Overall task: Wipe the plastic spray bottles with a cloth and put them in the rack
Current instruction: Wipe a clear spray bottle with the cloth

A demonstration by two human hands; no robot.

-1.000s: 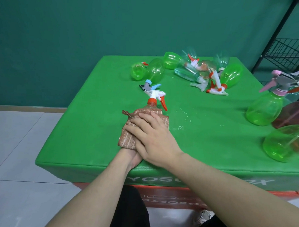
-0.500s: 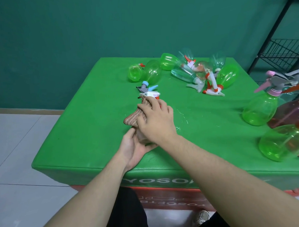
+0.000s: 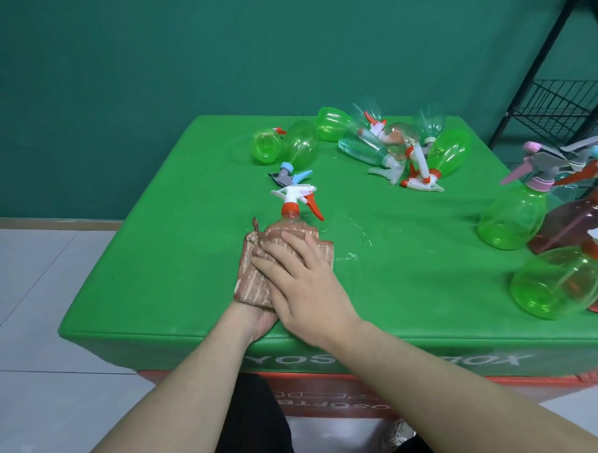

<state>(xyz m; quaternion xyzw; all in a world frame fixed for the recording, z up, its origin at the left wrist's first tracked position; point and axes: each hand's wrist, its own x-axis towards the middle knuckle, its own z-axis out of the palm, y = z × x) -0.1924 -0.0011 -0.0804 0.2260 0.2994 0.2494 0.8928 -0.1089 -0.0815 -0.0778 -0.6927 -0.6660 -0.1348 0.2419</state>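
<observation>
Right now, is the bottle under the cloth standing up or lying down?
Lying down. The bottle rests on its side on the green table, spray head pointing away, with the cloth draped over its body.

The cloth (image 3: 254, 275) is reddish-brown with pale streaky stripes. The spray bottle (image 3: 296, 205) under it has a white head with an orange collar and trigger. The table cover (image 3: 173, 241) is bright green, the wall (image 3: 160, 66) dark teal, and the wire rack (image 3: 566, 104) black.
</observation>
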